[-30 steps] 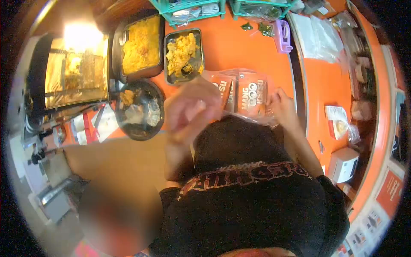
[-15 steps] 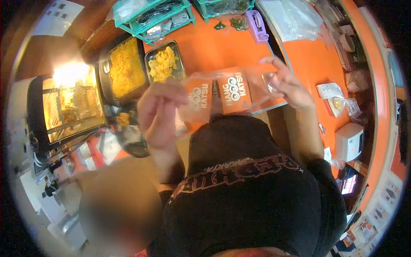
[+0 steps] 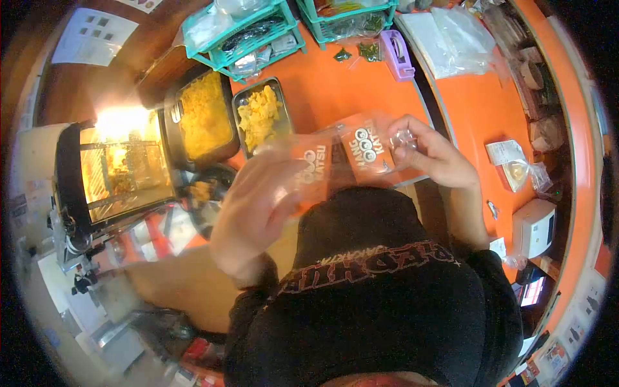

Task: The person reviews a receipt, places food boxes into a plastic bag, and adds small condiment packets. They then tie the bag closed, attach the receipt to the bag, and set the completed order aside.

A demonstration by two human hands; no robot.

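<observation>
- Taking the clear plastic packaging with orange "MANG KATSU" panels (image 3: 367, 149) as my dial's centre, I see it spread between two bare hands above the orange counter (image 3: 322, 80).
- My left hand (image 3: 255, 197), at eight o'clock, is blurred at the packaging's end; I cannot tell whether its fingers are clamped.
- My right hand (image 3: 433, 153), at three, has thumb and fingers pinched together on the clear plastic.
- I read the counter's front edge at four, just under the right hand; a long dark strip (image 3: 429, 90) divides the orange surfaces at two.
- My broadest room for moving is toward twelve, where orange surface runs up to the tiered turquoise plastic baskets (image 3: 261, 48), which block eleven.
- At ten, near the left hand, a rectangular metal tray of yellow pieces (image 3: 259, 117) crowds me; a larger dark-sided tray of yellow crumbs (image 3: 205, 116) stands just beyond it.
- Out at nine glows a glass-fronted heated cabinet (image 3: 122, 171), with a round black pan (image 3: 222, 177) nearer, partly behind the left hand.
- A purple plastic tape dispenser (image 3: 397, 57) stands at one.
- A boxy white device (image 3: 534, 229) sits well off toward four.
</observation>
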